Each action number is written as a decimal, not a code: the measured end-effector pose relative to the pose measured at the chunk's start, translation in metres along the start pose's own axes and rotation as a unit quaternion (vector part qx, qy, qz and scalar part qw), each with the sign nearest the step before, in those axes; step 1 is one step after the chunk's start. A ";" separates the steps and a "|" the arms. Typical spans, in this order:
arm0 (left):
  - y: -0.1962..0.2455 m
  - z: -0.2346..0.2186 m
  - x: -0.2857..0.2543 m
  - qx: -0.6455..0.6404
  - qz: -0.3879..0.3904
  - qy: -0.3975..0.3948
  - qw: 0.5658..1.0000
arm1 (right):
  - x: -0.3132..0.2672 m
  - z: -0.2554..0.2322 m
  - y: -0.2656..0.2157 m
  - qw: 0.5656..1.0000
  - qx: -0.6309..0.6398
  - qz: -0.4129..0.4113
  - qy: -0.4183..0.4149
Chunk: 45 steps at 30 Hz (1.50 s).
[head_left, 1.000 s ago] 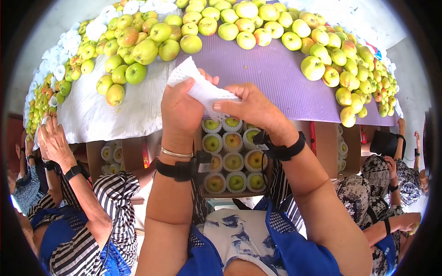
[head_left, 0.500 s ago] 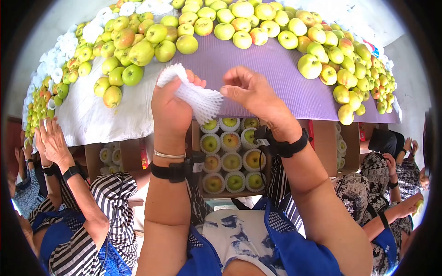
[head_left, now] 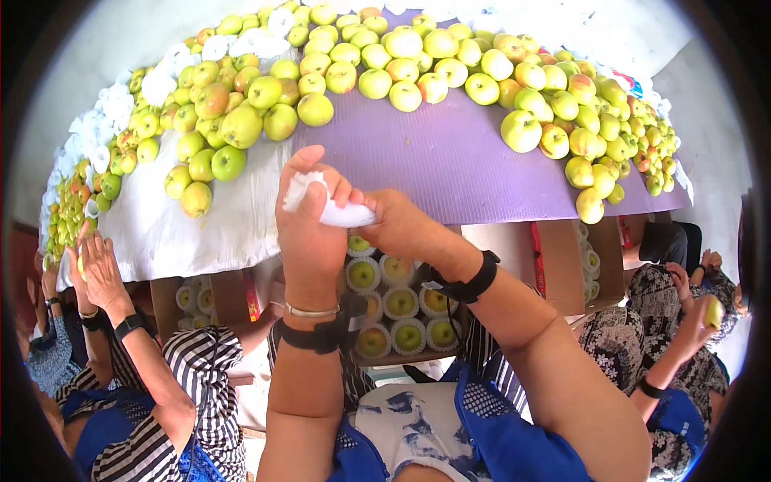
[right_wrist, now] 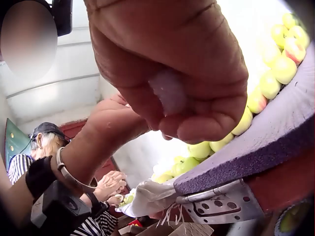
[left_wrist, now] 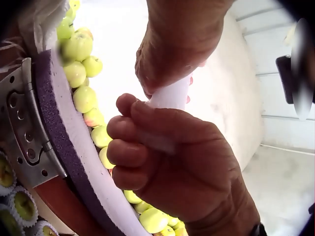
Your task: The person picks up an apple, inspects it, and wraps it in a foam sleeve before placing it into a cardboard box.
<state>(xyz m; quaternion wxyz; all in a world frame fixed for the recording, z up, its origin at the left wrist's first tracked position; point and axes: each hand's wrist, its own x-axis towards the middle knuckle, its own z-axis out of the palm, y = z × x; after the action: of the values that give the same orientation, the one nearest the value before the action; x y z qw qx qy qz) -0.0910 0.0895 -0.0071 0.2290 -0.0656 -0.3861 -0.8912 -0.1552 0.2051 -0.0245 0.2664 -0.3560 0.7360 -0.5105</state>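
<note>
Foam sleeve (head_left: 349,214), one: white, crumpled, squashed narrow between thumbs and fingers. Left hand (head_left: 309,233), raised upright: one end is gripped by thumb and curled fingers. Right hand (head_left: 408,231), slanted inward: the opposite end is pinched by thumb and fingers. Beyond the fingertips: purple mat (head_left: 450,165), partly covered by loose yellow-green apples (head_left: 441,43), some red-blushed.

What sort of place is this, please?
Probably a fruit-packing room: loose apples are heaped on a table, foam-netted apples sit in cardboard boxes below, and the left hand and right hand hold a white foam net.
</note>
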 end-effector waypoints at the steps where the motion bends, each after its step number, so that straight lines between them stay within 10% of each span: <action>1: 0.001 0.001 -0.001 0.010 -0.001 0.007 1.000 | 0.000 0.001 -0.001 1.000 -0.002 0.027 -0.001; 15: 0.024 0.027 -0.016 0.095 0.042 0.105 0.989 | -0.008 0.033 -0.001 0.969 -0.141 -0.163 0.118; 21: 0.016 0.058 -0.042 0.289 0.116 -0.067 0.948 | -0.001 0.013 0.009 0.911 -0.271 -0.248 0.187; 34: 0.050 0.045 -0.033 0.074 0.122 0.021 0.990 | -0.016 0.041 0.000 0.946 -0.125 -0.273 0.126; 45: 0.093 0.030 -0.035 -0.054 -0.019 -0.135 0.989 | -0.051 0.042 -0.059 0.963 0.192 0.039 -0.185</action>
<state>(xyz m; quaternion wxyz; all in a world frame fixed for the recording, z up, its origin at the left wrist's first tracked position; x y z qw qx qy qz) -0.0192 0.0678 0.0648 0.1540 -0.1899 -0.3658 -0.8980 -0.0776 0.2082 0.0185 0.4811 -0.3576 0.5754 -0.5564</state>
